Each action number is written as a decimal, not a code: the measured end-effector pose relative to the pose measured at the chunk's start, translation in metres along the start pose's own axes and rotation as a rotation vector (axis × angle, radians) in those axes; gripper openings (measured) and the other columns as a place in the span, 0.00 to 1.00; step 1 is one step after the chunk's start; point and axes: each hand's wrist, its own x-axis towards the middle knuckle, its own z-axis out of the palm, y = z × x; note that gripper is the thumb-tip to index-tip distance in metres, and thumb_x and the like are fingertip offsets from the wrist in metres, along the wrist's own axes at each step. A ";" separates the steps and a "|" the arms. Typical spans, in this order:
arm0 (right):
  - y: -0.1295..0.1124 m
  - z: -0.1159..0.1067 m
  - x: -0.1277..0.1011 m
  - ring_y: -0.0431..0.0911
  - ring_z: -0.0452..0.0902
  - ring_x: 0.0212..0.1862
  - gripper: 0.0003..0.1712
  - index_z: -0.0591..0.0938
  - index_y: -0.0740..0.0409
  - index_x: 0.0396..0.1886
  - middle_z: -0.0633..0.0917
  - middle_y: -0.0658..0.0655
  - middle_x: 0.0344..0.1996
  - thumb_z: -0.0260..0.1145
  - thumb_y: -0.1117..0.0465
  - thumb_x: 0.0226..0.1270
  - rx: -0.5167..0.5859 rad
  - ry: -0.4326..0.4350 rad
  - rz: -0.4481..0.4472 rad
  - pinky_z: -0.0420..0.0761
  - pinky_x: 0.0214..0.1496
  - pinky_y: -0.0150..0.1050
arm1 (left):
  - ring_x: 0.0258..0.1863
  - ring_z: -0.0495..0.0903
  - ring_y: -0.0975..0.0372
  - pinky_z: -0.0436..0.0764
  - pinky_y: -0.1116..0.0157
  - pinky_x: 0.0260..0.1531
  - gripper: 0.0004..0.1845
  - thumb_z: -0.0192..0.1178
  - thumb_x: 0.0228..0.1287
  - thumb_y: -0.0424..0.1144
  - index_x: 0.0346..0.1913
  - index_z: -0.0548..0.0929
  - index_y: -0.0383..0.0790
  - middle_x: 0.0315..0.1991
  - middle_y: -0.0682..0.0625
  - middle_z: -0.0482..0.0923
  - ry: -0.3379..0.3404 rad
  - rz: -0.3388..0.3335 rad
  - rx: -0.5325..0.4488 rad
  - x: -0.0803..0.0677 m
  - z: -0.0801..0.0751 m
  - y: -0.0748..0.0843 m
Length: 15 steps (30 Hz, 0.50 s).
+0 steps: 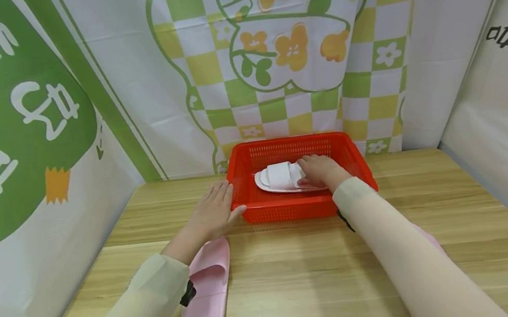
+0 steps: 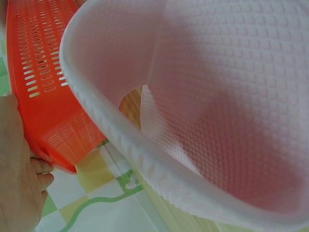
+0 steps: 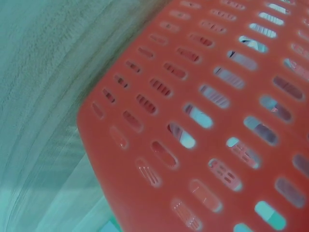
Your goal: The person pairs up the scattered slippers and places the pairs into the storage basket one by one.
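Observation:
A red perforated plastic basket stands at the far side of the wooden table. Inside it lies a white slipper, its strap toward the left. My right hand reaches over the near rim and holds the slipper's right end, fingers on top and thumb at the near edge. My left hand rests with straight fingers against the basket's left side. Under the left wrist, a pink slipper lies on the table. The slotted basket wall fills most of the right wrist view, hiding the right hand there.
Another pink object peeks out from behind my right forearm. A cloth with a checked flower print hangs right behind the basket. Printed white cloths enclose the wooden table on the left and right.

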 end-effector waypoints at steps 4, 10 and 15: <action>0.001 0.001 0.000 0.60 0.57 0.71 0.41 0.64 0.64 0.72 0.64 0.66 0.70 0.62 0.44 0.68 -0.009 -0.001 0.001 0.57 0.70 0.55 | 0.73 0.50 0.44 0.45 0.52 0.71 0.40 0.38 0.75 0.58 0.72 0.57 0.24 0.73 0.33 0.51 -0.001 -0.003 -0.005 0.000 -0.002 0.001; 0.002 0.000 -0.002 0.60 0.57 0.71 0.41 0.65 0.63 0.71 0.66 0.65 0.69 0.62 0.43 0.68 -0.037 0.018 -0.017 0.56 0.71 0.56 | 0.73 0.49 0.44 0.44 0.51 0.71 0.40 0.39 0.75 0.58 0.72 0.56 0.24 0.73 0.33 0.51 -0.008 -0.008 -0.016 -0.001 -0.002 0.001; 0.002 -0.001 -0.004 0.59 0.58 0.70 0.40 0.66 0.62 0.70 0.67 0.64 0.69 0.62 0.43 0.67 -0.077 0.042 -0.021 0.56 0.70 0.56 | 0.73 0.50 0.44 0.45 0.51 0.71 0.40 0.40 0.75 0.58 0.72 0.56 0.24 0.73 0.33 0.51 0.001 -0.008 -0.011 0.001 -0.001 0.001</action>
